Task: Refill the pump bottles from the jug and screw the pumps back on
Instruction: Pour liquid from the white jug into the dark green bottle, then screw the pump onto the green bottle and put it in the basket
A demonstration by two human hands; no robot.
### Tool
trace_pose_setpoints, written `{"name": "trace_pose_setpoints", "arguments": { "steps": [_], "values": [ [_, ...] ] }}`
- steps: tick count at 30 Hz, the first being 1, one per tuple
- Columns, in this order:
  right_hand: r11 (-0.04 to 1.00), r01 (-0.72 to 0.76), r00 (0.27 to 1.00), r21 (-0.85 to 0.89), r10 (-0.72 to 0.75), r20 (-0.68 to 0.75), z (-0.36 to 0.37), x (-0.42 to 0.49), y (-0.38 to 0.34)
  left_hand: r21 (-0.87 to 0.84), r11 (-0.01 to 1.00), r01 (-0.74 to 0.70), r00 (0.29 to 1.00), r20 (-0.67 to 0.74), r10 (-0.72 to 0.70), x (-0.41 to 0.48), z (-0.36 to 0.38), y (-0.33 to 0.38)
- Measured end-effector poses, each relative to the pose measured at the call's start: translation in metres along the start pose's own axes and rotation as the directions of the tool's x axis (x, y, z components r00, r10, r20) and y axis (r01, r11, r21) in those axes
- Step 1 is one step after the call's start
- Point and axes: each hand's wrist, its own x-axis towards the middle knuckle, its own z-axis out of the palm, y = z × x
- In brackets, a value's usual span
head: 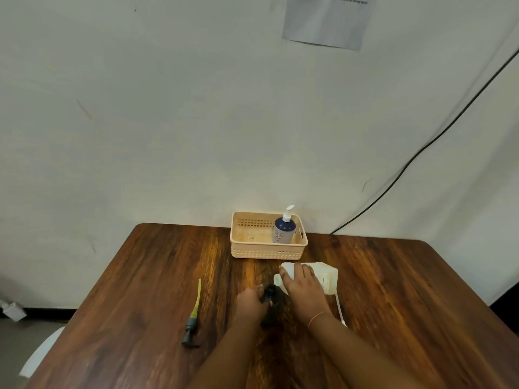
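Right hand [302, 282] gripped white jug [314, 276] tipped over dark bottle [269, 304] held by left hand [250, 303] mid-bench [140, 276]; loose pump [193, 318] lay left, blue pump bottle [284, 228] stood in basket [266, 252]

Single head-worn wide-angle view, looking forward and down from the near edge of a wooden table [140, 276], facing the far wall [168, 108]; hands close below.

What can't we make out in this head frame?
- Dark bottle: mostly behind the left hand, motion-blurred; fill level unreadable.
- White jug: mouth covered by the right hand; pouring or not, unclear.
- Paper on wall: cut by top edge, text too small.
- Blue pump bottle label: too small.
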Motion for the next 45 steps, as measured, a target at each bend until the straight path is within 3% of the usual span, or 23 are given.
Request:
{"name": "trace_pose_setpoints", "arguments": {
  "steps": [3,7,10,13,17,29,35,40,42,45],
  "values": [
    [0.995,-0.079,0.997,0.061,0.08,-0.013,0.001,-0.002,0.0,-0.014,1.0,-0.001,1.0,0.019,0.001,0.0,-0.001,-0.002],
    [0.928,-0.287,0.955,0.236,0.297,-0.008,0.001,-0.006,0.006,-0.016,1.0,-0.007,0.998,0.059,0.008,0.0,-0.003,-0.003],
    [0.823,-0.436,0.885,0.363,0.466,0.008,-0.001,-0.008,0.014,-0.003,1.0,-0.009,0.998,0.068,0.009,-0.001,-0.005,-0.002],
    [0.646,-0.566,0.774,0.513,0.63,0.06,-0.003,-0.011,0.022,0.002,1.0,-0.009,0.998,0.059,0.009,-0.002,-0.005,-0.003],
    [0.526,-0.633,0.697,0.568,0.707,0.121,0.002,-0.017,0.03,0.002,1.0,-0.007,0.997,0.071,0.007,-0.003,-0.006,-0.004],
    [0.479,-0.69,0.636,0.543,0.759,0.139,0.01,-0.024,0.033,0.013,0.998,-0.057,0.995,0.081,0.056,-0.004,-0.006,-0.007],
    [0.505,-0.686,0.649,0.524,0.75,0.126,0.017,-0.024,0.035,0.056,0.996,-0.072,0.995,0.075,0.068,-0.005,-0.003,-0.008],
    [0.503,-0.677,0.616,0.537,0.787,0.04,0.019,-0.029,0.026,0.136,0.982,-0.133,0.988,0.102,0.119,-0.004,-0.007,-0.009],
    [0.554,-0.649,0.628,0.522,0.777,-0.044,0.02,-0.031,0.012,0.113,0.984,-0.141,0.985,0.117,0.127,-0.005,-0.011,-0.012],
    [0.722,-0.509,0.746,0.468,0.641,-0.178,0.022,-0.031,-0.022,0.097,0.983,-0.158,0.988,0.014,0.157,-0.005,-0.024,-0.025]
  ]
}}
